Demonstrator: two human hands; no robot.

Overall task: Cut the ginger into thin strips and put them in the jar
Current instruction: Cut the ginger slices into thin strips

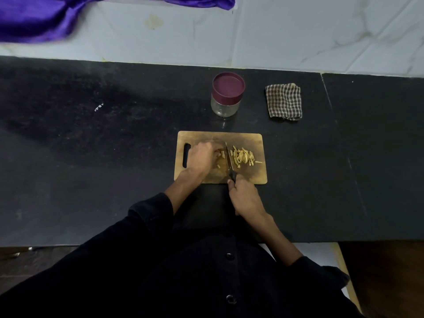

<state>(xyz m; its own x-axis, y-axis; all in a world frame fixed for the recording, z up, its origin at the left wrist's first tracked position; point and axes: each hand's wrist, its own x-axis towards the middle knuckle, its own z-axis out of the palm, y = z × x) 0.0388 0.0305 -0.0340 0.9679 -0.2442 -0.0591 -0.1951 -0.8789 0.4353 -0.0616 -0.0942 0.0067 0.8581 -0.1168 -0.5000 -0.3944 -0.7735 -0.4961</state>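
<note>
A wooden cutting board lies on the black counter. My left hand presses a small piece of ginger onto the board. My right hand grips the black handle of a knife, whose blade stands just right of the held piece. A pile of pale ginger strips lies to the right of the blade. One small bit sits left of the blade. Behind the board stands a clear glass jar with its maroon lid on.
A folded checked cloth lies right of the jar. The black counter stretches wide on both sides, with a seam at the right. A purple cloth hangs over the tiled wall at the top left.
</note>
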